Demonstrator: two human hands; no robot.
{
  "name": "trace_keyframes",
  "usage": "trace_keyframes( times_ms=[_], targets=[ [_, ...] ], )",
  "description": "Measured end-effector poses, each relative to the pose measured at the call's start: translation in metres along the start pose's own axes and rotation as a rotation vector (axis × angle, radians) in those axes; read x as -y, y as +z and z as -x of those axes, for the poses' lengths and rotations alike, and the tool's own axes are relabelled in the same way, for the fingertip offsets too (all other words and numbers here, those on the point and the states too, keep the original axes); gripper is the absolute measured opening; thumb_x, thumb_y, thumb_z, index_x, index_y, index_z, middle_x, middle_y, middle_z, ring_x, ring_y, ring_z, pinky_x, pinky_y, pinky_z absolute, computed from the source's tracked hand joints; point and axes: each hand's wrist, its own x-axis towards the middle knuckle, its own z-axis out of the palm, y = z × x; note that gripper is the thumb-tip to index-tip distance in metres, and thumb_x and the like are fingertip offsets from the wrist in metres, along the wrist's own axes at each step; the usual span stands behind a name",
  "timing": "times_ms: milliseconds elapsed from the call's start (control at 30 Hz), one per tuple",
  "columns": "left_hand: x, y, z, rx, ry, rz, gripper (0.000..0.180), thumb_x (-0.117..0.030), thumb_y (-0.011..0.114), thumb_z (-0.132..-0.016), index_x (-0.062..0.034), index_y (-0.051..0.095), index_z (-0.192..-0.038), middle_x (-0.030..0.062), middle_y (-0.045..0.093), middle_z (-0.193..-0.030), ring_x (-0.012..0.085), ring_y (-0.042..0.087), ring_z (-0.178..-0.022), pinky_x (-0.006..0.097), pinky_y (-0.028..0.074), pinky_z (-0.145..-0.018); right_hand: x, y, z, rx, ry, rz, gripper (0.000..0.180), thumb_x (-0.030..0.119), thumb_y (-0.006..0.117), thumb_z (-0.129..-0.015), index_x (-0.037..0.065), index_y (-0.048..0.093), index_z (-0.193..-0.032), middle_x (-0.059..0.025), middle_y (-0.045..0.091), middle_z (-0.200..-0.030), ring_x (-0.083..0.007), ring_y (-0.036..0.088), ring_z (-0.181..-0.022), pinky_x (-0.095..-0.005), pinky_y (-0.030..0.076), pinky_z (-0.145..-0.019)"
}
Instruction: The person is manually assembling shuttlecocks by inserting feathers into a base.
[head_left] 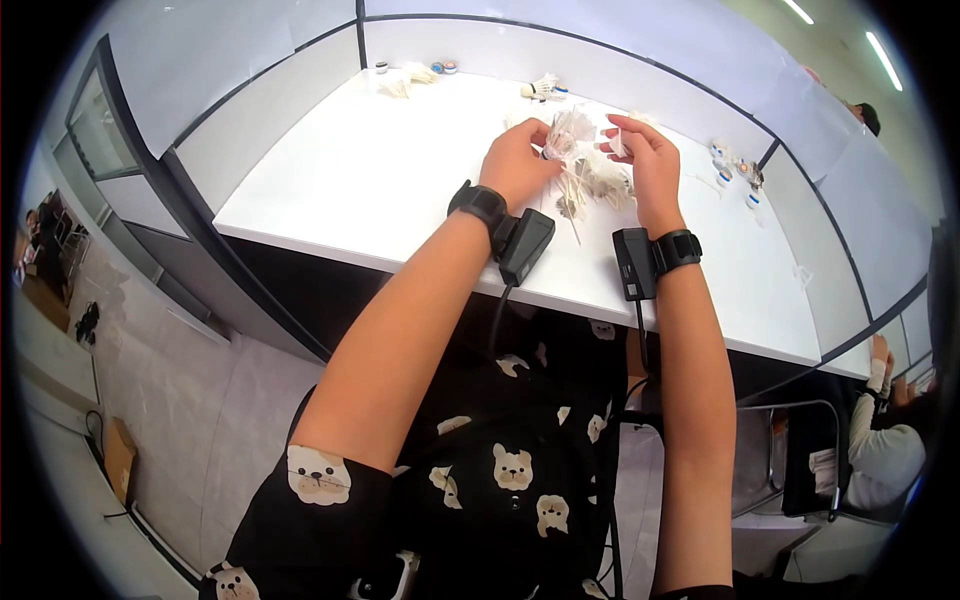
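My left hand is closed around the base of a white feather shuttlecock, whose skirt points up and away from me. Just to its right, my right hand has its fingers curled in a pinch on a small white feather. Below and between both hands lies a heap of loose feathers with their quills pointing several ways. Black devices are strapped to both wrists, each with a cable running down.
More shuttlecock parts and feathers lie along the back of the white table. Several loose caps and shuttlecock pieces are at the right. Grey partitions enclose the table. Another person sits at the far right.
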Motion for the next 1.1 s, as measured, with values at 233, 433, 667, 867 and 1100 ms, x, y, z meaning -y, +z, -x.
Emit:
trace_keyframes(
  times_ms=[233, 433, 667, 867, 1100],
  targets=[
    [0.013, 0.007, -0.010, -0.019, 0.039, 0.112, 0.041, -0.020, 0.083, -0.076, -0.0048, 0.069, -0.111, 0.0135, 0.074, -0.107, 0.0268, 0.072, -0.089, 0.037, 0.056, -0.085, -0.014, -0.003, -0.007, 0.002, -0.094, 0.204, 0.037, 0.000, 0.064, -0.091, -0.003, 0.070, -0.127, -0.0142, 0.071, -0.118, -0.0211, 0.074, -0.102, -0.0275, 0.056, -0.092],
    [0.019, 0.011, -0.018, -0.086, 0.118, 0.121, 0.039, -0.021, 0.079, -0.080, 0.0019, 0.066, -0.109, 0.0209, 0.073, -0.106, 0.0337, 0.070, -0.101, 0.038, 0.054, -0.092, -0.027, -0.007, -0.016, 0.102, -0.029, 0.094, 0.031, 0.019, 0.068, -0.100, -0.005, 0.073, -0.120, -0.0128, 0.075, -0.106, -0.0204, 0.074, -0.097, -0.0281, 0.057, -0.092],
    [0.013, 0.009, -0.014, -0.085, -0.037, 0.186, 0.042, -0.025, 0.080, -0.082, 0.0034, 0.065, -0.110, 0.0206, 0.073, -0.104, 0.0329, 0.070, -0.099, 0.038, 0.053, -0.090, -0.018, -0.003, -0.015, 0.055, -0.083, 0.205, 0.033, 0.025, 0.069, -0.099, 0.001, 0.074, -0.122, -0.0128, 0.075, -0.109, -0.0210, 0.073, -0.101, -0.0305, 0.057, -0.094],
    [0.009, -0.002, -0.010, 0.034, -0.056, 0.210, 0.042, -0.022, 0.078, -0.082, 0.0028, 0.066, -0.114, 0.0193, 0.072, -0.105, 0.0298, 0.069, -0.099, 0.036, 0.053, -0.090, 0.007, 0.011, -0.010, 0.031, -0.109, 0.217, 0.035, 0.028, 0.069, -0.099, 0.001, 0.074, -0.122, -0.0114, 0.075, -0.114, -0.0203, 0.073, -0.098, -0.0286, 0.054, -0.088],
    [0.006, -0.011, 0.001, 0.104, -0.093, 0.138, 0.057, -0.030, 0.082, -0.080, 0.0032, 0.065, -0.123, 0.0186, 0.072, -0.116, 0.0283, 0.072, -0.101, 0.035, 0.057, -0.090, 0.005, 0.006, -0.019, 0.048, 0.012, 0.136, 0.030, 0.021, 0.070, -0.098, -0.003, 0.073, -0.115, -0.0113, 0.075, -0.104, -0.0175, 0.073, -0.083, -0.0257, 0.052, -0.075]
  ],
)
